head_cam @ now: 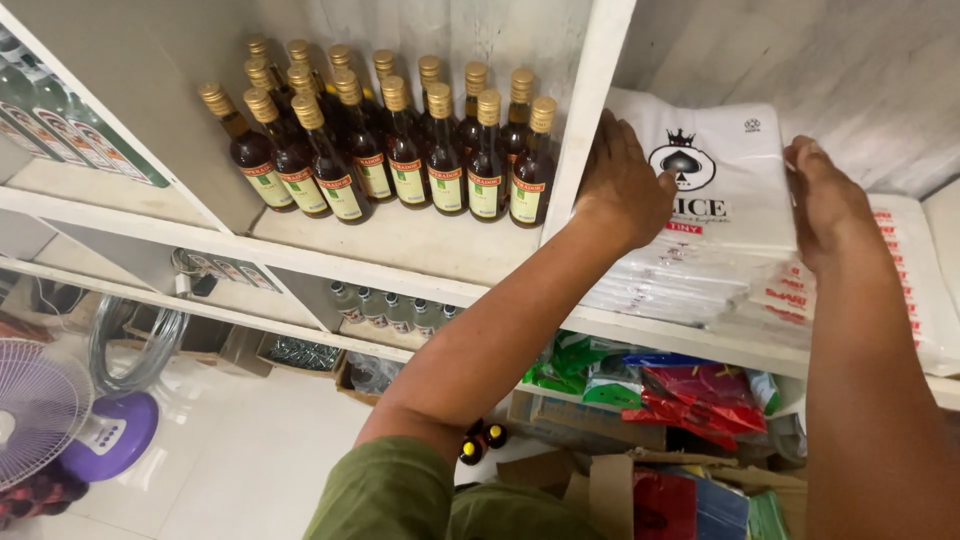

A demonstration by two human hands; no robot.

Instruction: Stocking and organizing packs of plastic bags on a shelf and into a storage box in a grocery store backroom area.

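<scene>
- Head view, right of centre: a stack of white plastic bag packs [725, 215] lies on a white shelf [400, 245], in the compartment to the right of an upright white divider [590, 110].
- The left hand [625, 185] rests on the stack's left edge, just beside the divider, fingers laid flat over the top pack; its grip is spread, not closed around anything.
- The right hand [825, 200] presses against the stack's right side at the right of the frame, fingers straight and together, thumb side up; its grip is flat against the packs, not curled.
- The stack thus sits between both hands, touched by each.
- A second pile of white packs with red print [915, 280] lies just right of the stack, at the frame's right edge.
- Upper centre: brown glass bottles with gold caps [400, 140] stand upright in rows in the compartment left of the divider.
- Lower right: bright green, red and blue packets [670, 385] lie on the shelf below.
- Lower left: a purple-based fan [60, 420] stands on the pale floor.
</scene>
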